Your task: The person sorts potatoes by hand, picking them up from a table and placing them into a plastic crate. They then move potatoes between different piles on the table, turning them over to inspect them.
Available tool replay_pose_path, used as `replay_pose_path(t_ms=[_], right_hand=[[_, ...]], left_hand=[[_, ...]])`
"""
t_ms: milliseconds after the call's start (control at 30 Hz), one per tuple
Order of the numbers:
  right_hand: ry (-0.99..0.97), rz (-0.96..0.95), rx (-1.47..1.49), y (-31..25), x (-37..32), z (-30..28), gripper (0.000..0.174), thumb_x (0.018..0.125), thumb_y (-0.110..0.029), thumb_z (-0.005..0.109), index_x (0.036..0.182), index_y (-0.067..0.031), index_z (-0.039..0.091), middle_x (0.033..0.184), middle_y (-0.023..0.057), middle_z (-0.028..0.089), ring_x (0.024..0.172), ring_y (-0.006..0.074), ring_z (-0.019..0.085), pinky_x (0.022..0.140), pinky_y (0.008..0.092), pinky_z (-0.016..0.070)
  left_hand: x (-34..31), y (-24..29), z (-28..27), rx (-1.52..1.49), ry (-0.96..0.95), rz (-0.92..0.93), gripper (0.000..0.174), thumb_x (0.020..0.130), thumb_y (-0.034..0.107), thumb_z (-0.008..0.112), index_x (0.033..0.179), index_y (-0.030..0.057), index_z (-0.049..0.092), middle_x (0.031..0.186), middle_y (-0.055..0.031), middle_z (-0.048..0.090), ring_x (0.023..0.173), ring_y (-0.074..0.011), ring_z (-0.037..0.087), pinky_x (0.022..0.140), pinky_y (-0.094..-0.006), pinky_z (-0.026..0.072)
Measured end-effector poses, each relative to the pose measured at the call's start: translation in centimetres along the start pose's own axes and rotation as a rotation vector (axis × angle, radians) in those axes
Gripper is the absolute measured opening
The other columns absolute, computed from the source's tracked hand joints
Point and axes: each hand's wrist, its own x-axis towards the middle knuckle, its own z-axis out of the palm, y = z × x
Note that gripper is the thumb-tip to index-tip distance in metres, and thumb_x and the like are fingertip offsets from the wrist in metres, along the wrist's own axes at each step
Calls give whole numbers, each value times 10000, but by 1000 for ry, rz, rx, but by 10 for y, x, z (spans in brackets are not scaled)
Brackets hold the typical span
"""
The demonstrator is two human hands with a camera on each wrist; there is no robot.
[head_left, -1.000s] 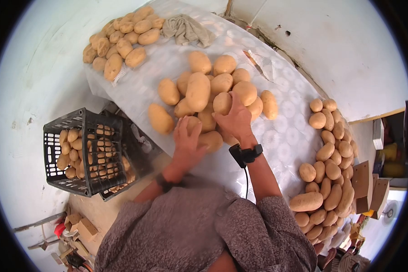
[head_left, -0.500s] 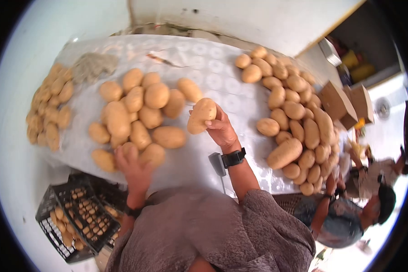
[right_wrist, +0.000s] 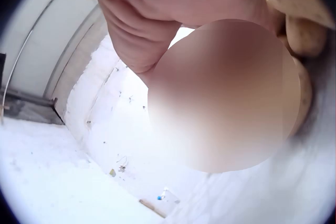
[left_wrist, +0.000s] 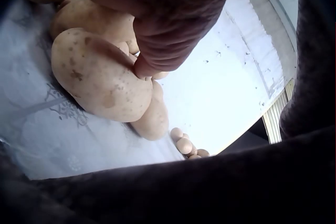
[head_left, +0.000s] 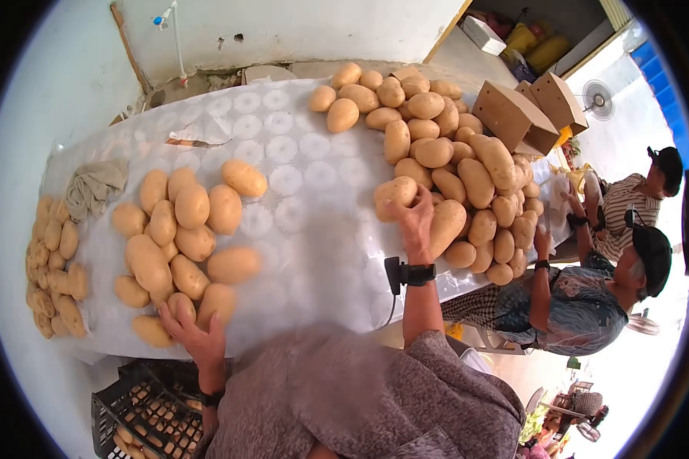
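Observation:
At the right-hand heap, my right hand (head_left: 416,228) grips a tan potato (head_left: 393,193), thumb and fingers around its near side. A round blur hides most of that potato in the right wrist view. My left hand (head_left: 197,336) holds a small potato (head_left: 181,304) at the near edge of the middle group, its fingers over the top and thumb on the side. The left wrist view shows a fingertip against a large speckled potato (left_wrist: 100,77). Around it lie several more potatoes (head_left: 194,243). The right-hand heap (head_left: 478,183) is larger, stacked along the table's right end.
A plastic-covered table (head_left: 306,153) runs along the wall. At its left end are a smaller heap (head_left: 53,252) and a grey cloth (head_left: 98,186). A black crate (head_left: 157,417) with potatoes stands below. Cardboard boxes (head_left: 513,118) and other people (head_left: 582,291) are at the right.
My right hand lifted a potato from the middle group and carried it right to the big heap. My left hand stayed at the middle group. The head view turned right.

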Motion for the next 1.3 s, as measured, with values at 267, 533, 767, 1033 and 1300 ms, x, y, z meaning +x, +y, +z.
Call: replay_pose_path(t_ms=[267, 533, 767, 1033, 1300], right_hand=[[332, -315, -828, -17, 41, -13, 562, 661, -137, 717, 1150, 9, 481, 1062, 255, 607, 996, 435, 582, 853, 469, 487], [149, -109, -1197, 4, 67, -10, 542, 745, -259, 684, 1199, -40, 486, 1135, 245, 596, 1091, 393, 568, 905, 472, 480], [171, -314, -1213, -26, 41, 13, 627, 769, -333, 732, 1235, 21, 506, 1223, 243, 553, 1140, 386, 535, 979, 441, 424], [-155, -766, -887, -52, -37, 85, 538, 751, -185, 787, 1194, 17, 559, 1145, 204, 622, 1060, 387, 593, 883, 431, 491], [-776, -621, -377, -53, -121, 135, 620, 695, -136, 823, 1232, 24, 556, 1215, 245, 602, 1140, 391, 578, 972, 420, 471]], left_hand=[[-4, -8, 2, -25, 2, 20, 755, 715, 156, 708, 1391, 9, 409, 1477, -296, 230, 1372, -480, 224, 1134, -549, 190], [-2, -4, -7, -32, -2, -70, 753, 745, 184, 741, 1395, 28, 393, 1476, -291, 242, 1374, -475, 229, 1116, -555, 238], [5, -11, -17, -291, 23, -255, 701, 792, 81, 692, 1413, 44, 370, 1379, -283, 360, 1265, -456, 397, 1056, -461, 367], [9, -21, -21, -279, -69, -211, 679, 764, 38, 690, 1374, 29, 390, 1334, -223, 429, 1217, -396, 464, 1035, -406, 395], [10, -34, -27, -590, 90, -370, 654, 791, 51, 676, 1367, -11, 371, 1271, -219, 497, 1152, -324, 543, 957, -389, 464]])
